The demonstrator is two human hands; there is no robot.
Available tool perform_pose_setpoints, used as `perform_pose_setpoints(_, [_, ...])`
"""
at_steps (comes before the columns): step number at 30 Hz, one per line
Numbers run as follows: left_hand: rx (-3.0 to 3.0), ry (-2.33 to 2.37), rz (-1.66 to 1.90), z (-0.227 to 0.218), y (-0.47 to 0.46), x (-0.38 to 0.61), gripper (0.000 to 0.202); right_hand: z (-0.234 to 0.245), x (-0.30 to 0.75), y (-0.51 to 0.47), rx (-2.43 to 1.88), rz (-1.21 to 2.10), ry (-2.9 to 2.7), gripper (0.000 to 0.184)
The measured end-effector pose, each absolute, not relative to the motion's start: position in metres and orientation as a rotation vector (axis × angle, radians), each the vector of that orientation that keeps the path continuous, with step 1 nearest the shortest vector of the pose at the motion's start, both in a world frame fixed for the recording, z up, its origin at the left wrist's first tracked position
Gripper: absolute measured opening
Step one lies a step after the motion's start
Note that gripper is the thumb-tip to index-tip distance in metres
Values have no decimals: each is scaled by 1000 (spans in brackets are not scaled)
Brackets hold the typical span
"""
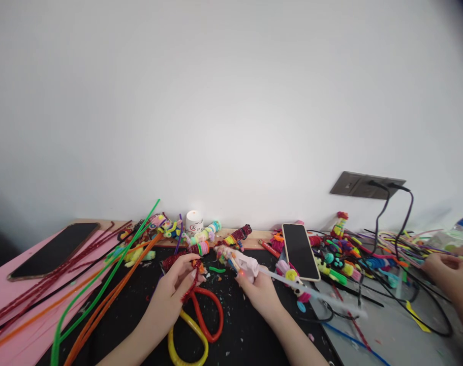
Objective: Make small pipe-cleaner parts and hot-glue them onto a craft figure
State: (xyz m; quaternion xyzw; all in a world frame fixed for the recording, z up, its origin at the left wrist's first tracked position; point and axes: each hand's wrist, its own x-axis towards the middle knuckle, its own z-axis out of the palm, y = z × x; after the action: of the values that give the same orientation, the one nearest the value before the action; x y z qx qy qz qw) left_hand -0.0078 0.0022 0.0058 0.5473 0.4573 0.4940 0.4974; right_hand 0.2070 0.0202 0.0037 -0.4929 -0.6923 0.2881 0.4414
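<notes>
My left hand (178, 287) is closed on a small dark red and orange pipe-cleaner piece (196, 265). In my right hand (259, 292) is a white hot glue gun (247, 264), its nozzle end turned left toward that piece but apart from it. A long clear glue stick (311, 290) juts from the gun's back to the right, and a small red light glows on its body. Scissors (219, 317) with one red and one yellow handle loop lie below my hands on the black mat (250, 340). A short green pipe-cleaner bit (217, 270) rests between my hands.
Long pipe cleaners (113, 284) and a dark phone (56, 251) lie left on pink paper. A white paper cup (194, 222) stands by the wall. Another phone (302, 251) leans at right near colourful pipe-cleaner figures (336, 256). Cables hang from an outlet (359, 184). Another person's hand (444, 272) is far right.
</notes>
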Motion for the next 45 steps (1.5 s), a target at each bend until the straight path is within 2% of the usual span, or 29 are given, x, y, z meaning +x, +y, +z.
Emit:
perform_pose_setpoints(3, [1320, 1119, 1214, 3, 4, -9, 27, 10, 212, 21, -1350, 496, -1703, 14])
perform_pose_setpoints(7, [1333, 1118, 1217, -1, 6, -11, 25, 12, 216, 24, -1601, 245, -1692, 42])
perform_pose_setpoints(12, [1364, 1154, 1196, 4, 3, -9, 24, 10, 215, 25, -1834, 52, -1754, 50])
perform_pose_setpoints(16, [1428, 1201, 1159, 9, 1, -7, 24, 12, 207, 19, -1710, -70, -1830, 58])
perform_pose_setpoints(18, [1486, 1209, 1134, 8, -1, -6, 23, 15, 201, 12, -1472, 26, -1950, 59])
perform_pose_setpoints(23, [1694, 1164, 1054, 10, -6, -2, 22, 17, 179, -11, -998, 251, -2098, 44])
perform_pose_setpoints(30, [1770, 1023, 896, 28, -15, 6, 28, 12, 175, -15, -946, 245, -2098, 6])
perform_pose_setpoints(38, [1587, 992, 893, 28, -14, 7, 28, 14, 178, -15, -982, 391, -2112, 11])
perform_pose_setpoints(45, [1551, 943, 925, 28, -14, 7, 18, 18, 182, -15, -1052, 424, -2103, 2])
